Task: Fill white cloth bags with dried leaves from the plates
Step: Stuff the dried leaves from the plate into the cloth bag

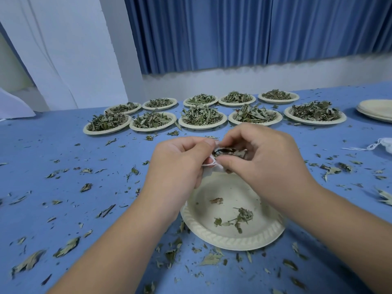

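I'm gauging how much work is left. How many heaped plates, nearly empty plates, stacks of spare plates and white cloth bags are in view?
Heaped plates: 10
Nearly empty plate: 1
Stack of spare plates: 1
White cloth bags: 2
Total: 14

Left forearm and right forearm reach forward and converge at centre. Left hand: fingers curled, pinching the white cloth bag. Right hand: back up, fingers curled, pinching dried leaves. The two hands meet at the fingertips.
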`<state>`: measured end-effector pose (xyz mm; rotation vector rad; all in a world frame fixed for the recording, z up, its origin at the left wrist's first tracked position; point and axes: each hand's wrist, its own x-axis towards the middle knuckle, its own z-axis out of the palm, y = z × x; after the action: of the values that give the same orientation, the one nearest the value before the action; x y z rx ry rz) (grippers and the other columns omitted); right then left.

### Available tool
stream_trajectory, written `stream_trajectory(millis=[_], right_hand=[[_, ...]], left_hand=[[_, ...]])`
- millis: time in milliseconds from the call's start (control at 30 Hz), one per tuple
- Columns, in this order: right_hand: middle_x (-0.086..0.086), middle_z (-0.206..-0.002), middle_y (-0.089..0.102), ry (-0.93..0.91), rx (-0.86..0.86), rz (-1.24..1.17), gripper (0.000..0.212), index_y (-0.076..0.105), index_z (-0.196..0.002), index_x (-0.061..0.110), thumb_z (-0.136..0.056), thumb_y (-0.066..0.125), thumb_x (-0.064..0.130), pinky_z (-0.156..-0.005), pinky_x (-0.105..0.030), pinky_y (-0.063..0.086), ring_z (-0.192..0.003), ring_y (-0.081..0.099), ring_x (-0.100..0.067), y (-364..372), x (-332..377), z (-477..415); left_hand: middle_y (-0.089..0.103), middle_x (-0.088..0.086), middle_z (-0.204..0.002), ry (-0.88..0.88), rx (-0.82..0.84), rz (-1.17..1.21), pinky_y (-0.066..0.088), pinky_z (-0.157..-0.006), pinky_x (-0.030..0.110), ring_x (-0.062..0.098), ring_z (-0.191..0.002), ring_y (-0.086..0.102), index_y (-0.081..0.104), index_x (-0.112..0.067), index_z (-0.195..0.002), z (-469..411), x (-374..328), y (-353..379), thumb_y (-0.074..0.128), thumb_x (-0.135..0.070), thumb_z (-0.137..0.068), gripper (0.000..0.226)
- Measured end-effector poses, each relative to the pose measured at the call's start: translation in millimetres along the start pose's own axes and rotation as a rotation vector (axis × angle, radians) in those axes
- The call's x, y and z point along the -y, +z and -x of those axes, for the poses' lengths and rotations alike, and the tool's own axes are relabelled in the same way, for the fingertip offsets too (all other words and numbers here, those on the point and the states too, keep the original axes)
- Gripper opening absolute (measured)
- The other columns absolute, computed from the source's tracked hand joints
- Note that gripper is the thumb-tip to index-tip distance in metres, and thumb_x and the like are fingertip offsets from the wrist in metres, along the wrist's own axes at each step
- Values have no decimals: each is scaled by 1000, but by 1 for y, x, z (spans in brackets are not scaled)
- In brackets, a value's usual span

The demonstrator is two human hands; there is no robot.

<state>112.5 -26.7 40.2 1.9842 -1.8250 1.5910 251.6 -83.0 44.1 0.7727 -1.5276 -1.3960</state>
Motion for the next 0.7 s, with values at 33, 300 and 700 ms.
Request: stream_trajectory(millis=[33,300,700], right_hand=[[13,-73,61,-2,-8,24,15,68,-77,17,-70,81,14,-64,-16,44,-73,58,-5,1,1,0],[8,-98,68,77,204,-120,24,74,-97,23,-78,75,8,-78,-17,52,-88,65,-2,-7,3,-1],[18,-74,66,42,-5,-13,18,71,-74,27,-74,77,10,-55,-8,42,-60,58,3,1,6,4]], left_hand=[[51,-4,-49,-1,6,12,31,-37,14,5,-32,31,75,-6,-84,0,0,1,63,-11,-90,14],[52,-4,-52,-15,-28,-11,26,-38,17,6,-33,29,77,-12,-83,-1,0,-2,63,-14,-91,16],[56,-7,-48,-15,-8,-20,32,-37,10,1,-31,40,72,-9,-79,2,-1,5,62,-9,-91,15]])
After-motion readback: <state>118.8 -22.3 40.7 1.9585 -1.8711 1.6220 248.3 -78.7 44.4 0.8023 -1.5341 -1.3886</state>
